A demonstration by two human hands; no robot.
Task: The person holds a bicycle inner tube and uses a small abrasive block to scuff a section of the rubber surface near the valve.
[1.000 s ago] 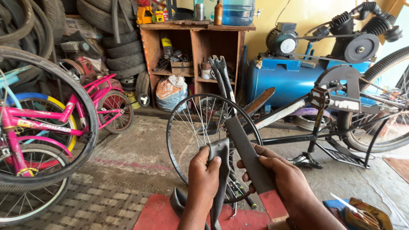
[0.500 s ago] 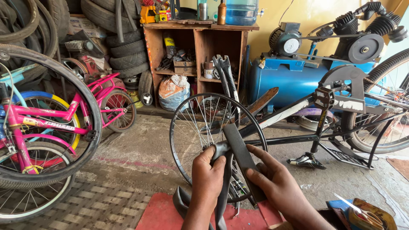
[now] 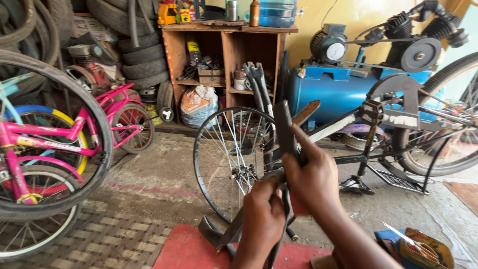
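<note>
Hands working a black inner tube (image 3: 282,130) before the bare spoked wheel (image 3: 234,164): left hand (image 3: 263,219) and right hand (image 3: 312,178) fingers closed around it; steady, untwisted feeding seems advisable.

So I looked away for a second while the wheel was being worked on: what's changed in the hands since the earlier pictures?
The right hand has swung the flat dark strip up from a slant to nearly upright, gripping it lower down. The left hand has kept its hold on the black inner tube below. The spoked wheel, the red mat and the pink bicycle stayed put.
</note>
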